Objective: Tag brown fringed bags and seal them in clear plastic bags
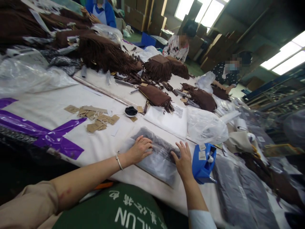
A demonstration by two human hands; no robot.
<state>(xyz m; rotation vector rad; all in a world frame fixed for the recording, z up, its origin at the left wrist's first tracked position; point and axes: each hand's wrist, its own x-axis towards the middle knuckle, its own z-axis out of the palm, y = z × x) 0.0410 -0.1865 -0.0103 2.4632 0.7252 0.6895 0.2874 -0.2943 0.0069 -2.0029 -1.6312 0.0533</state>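
Observation:
A clear plastic bag with something dark inside (158, 159) lies flat on the white table (111, 95) in front of my body. My left hand (140, 149) rests on the bag's left part, palm down, fingers slightly bent and holding nothing. At the bag's right edge is my right hand (183, 159), its thumb and fingers spread apart and nothing between them. A blue tape dispenser (203, 163) stands just right of my right hand. Beyond the bag lie a stack of white sheets (166, 121) and a small white dish with black contents (131, 111).
Brown cardboard tags (96, 121) lie at the left, near purple tape (59, 140). Fringed brown bags (156, 95) are heaped farther back. Crumpled plastic (206, 125) and packed grey bags (243, 190) are at the right. Several people work across the table.

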